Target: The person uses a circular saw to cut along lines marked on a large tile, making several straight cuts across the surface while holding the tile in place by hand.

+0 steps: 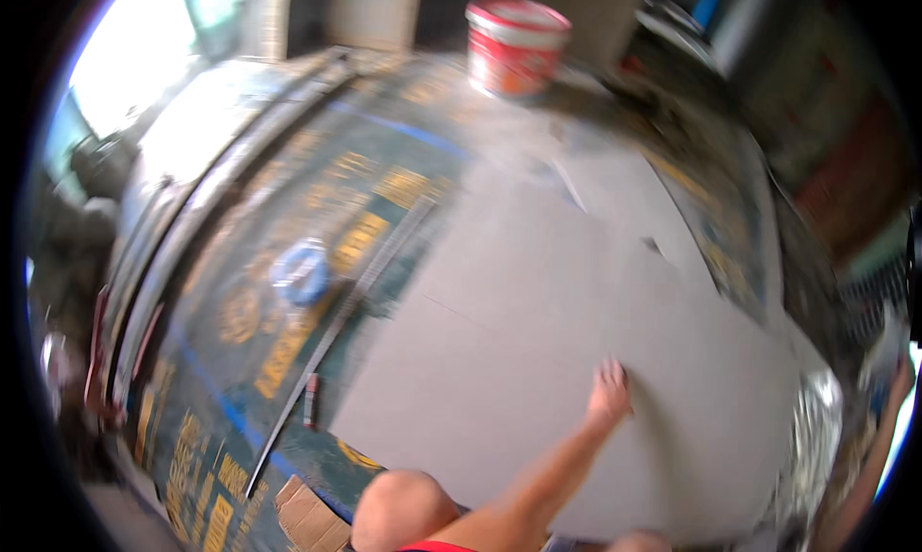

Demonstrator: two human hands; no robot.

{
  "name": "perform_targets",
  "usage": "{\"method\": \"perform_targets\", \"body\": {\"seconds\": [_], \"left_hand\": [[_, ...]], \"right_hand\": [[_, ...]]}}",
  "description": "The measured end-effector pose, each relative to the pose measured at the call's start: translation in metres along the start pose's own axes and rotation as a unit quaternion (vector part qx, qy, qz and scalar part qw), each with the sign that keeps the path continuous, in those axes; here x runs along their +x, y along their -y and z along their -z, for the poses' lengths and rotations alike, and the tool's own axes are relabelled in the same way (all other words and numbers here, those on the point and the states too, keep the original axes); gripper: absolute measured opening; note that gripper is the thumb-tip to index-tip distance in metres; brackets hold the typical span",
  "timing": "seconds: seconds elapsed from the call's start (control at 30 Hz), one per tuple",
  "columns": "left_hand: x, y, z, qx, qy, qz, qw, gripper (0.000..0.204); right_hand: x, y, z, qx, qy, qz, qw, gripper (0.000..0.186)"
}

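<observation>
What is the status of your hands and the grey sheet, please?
Left hand on the grey sheet. Right hand at the picture's right edge, grip unclear. Sheet lying flat. Long thin bar off its left side, clear of left hand.

The left hand (609, 392) is reaching ahead, its blurred fingers (611, 368) pointing away; its forearm (557, 470) is slanting up from lower left. Farther right, the right forearm (872, 461) is rising.
</observation>
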State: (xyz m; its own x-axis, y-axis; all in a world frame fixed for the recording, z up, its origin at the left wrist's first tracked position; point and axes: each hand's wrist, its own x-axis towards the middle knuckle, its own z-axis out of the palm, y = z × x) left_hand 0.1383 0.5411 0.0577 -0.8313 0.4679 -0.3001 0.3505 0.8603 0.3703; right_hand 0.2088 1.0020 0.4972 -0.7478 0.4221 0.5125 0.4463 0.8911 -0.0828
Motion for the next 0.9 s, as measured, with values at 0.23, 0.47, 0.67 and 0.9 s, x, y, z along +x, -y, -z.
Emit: {"method": "perform_targets", "body": {"seconds": [0.23,0.47,0.67,0.9], "left_hand": [[0.014,0.010,-0.030,-0.010,-0.103,-0.036,0.994,0.088],[-0.002,0.006,-0.035,-0.003,-0.145,-0.015,0.989,0.073],[-0.011,-0.002,-0.039,0.009,-0.116,0.027,0.993,0.070],[-0.031,0.007,-0.044,-0.084,-0.165,-0.011,0.983,0.064]], "right_hand": [[0.137,0.088,0.014,-0.335,-0.182,0.454,0.805,0.034],[0.113,0.192,-0.192,0.568,0.209,-0.019,0.795,0.017],[0.027,0.272,-0.327,0.503,0.426,0.007,0.752,0.015],[-0.004,0.336,-0.373,0.422,0.546,0.145,0.709,0.020]]}}
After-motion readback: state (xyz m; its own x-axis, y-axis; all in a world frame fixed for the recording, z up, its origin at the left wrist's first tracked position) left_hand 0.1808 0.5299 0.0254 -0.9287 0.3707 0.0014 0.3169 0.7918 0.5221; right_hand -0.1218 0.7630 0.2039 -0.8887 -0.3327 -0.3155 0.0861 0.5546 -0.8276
